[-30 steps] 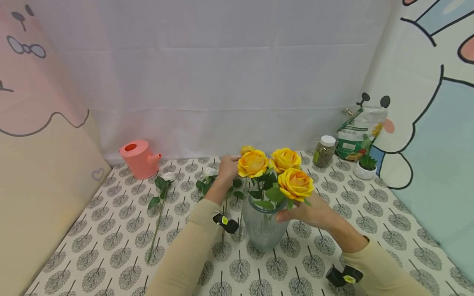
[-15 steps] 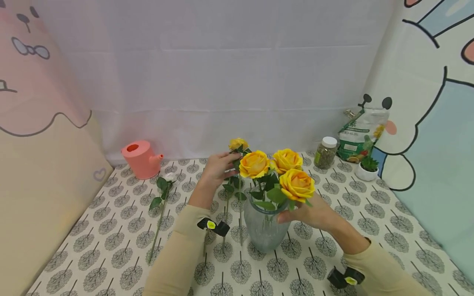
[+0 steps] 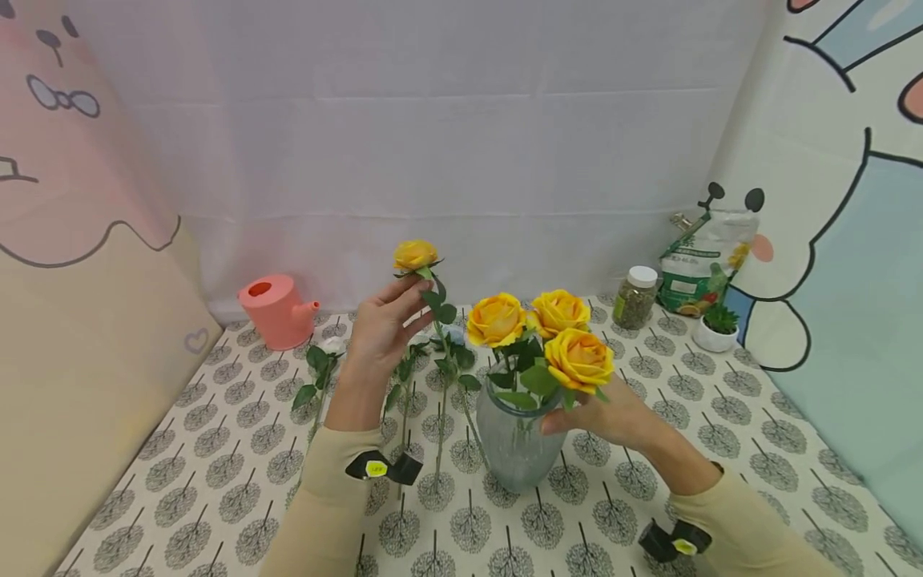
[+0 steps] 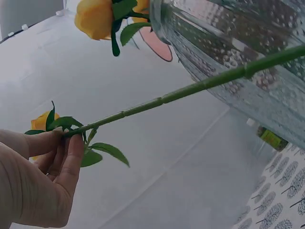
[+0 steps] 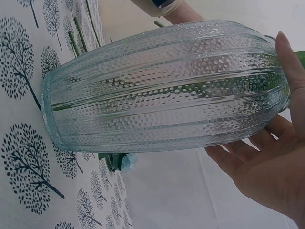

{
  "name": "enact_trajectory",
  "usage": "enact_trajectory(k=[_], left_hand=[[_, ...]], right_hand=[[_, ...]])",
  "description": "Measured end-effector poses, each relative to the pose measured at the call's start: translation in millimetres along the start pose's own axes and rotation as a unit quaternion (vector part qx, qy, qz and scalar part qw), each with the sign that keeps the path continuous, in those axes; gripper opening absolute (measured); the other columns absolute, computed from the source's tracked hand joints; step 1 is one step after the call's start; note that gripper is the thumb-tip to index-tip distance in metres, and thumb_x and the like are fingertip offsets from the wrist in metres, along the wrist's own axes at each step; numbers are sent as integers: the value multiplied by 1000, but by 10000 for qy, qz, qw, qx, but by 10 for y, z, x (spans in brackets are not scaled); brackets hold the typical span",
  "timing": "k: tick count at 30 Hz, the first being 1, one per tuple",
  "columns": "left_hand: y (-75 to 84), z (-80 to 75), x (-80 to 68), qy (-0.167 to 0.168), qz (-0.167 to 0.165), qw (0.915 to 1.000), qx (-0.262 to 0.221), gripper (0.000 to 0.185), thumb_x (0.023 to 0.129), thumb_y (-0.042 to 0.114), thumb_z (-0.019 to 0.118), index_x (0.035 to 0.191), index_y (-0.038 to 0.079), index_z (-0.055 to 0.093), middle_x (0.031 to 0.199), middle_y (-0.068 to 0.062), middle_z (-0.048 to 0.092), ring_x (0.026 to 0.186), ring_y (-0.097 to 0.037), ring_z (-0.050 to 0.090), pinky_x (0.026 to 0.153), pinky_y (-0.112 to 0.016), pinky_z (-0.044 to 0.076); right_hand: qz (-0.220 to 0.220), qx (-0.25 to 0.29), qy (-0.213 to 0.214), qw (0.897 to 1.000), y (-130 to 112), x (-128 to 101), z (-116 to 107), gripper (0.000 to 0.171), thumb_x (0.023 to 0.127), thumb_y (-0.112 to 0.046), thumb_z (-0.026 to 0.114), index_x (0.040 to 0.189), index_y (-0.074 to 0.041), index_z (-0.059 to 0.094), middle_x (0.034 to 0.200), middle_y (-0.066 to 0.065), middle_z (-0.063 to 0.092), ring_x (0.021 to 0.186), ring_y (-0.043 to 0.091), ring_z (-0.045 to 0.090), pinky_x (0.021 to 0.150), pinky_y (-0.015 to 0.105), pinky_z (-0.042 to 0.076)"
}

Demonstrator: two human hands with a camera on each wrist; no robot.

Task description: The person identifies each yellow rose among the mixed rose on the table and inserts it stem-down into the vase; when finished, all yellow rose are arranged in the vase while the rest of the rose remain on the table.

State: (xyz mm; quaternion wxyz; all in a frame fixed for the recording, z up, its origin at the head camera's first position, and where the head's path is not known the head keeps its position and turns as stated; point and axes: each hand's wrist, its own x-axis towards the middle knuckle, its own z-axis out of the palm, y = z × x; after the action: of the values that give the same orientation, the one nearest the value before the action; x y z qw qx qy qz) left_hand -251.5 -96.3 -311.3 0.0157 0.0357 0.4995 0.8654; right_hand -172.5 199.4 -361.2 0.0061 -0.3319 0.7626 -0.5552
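Left hand (image 3: pixel 380 327) is pinching the yellow rose (image 3: pixel 415 255) just under its bloom and I'm lifting it clear off the table now, stem dangling beside the vase (image 3: pixel 513 439), while my right hand (image 3: pixel 609 413) is cupping the glass steady.

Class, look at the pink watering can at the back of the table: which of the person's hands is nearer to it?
Left. The left hand holds a rose stem just right of the watering can; the right hand grips the vase, farther right.
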Motion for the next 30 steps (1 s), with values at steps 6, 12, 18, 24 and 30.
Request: enact_trajectory(k=[6,12,18,24,30], left_hand=[[136,50,-127,-143,268,9988,-374,31,99,-4,57,93,16,80,94,-2,73,85,-15,70,75,-30,60],[302,73,-277,-250,721,9945,-722,28,97,-4,60,91,15,80,90,-4,73,80,-15,70,70,-29,60],[486,99,-494,-594,1323,9794,-1406,15,83,-1,78,96,7,80,88,-7,73,77,-18,69,67,-31,61],[608,173,-714,-676,2176,9493,-2167,20,83,-8,75,102,-2,77,91,-15,71,77,-24,71,66,-36,62],[679,199,-862,-623,2673,9062,-3217,17,82,-14,72,98,-9,74,90,-22,70,74,-28,71,65,-43,61]], right_hand=[[125,55,60,9999,-12,-7,-2,88,72,-7,88,147,-4,42,141,10,52,131,19,49,109,28,40],[116,19,31,9999,-10,-11,-11,85,74,-7,88,146,-4,42,141,10,51,132,19,47,109,27,38],[38,46,-4,10000,0,1,-14,74,76,-6,86,139,0,48,137,13,53,129,19,50,107,27,42],[118,53,-30,9999,-9,-3,-20,75,75,-8,86,140,-2,49,139,11,53,130,19,50,108,28,41],[147,49,-89,9998,-10,-14,-20,71,76,-10,86,138,-3,52,138,8,55,129,19,51,108,29,42]])
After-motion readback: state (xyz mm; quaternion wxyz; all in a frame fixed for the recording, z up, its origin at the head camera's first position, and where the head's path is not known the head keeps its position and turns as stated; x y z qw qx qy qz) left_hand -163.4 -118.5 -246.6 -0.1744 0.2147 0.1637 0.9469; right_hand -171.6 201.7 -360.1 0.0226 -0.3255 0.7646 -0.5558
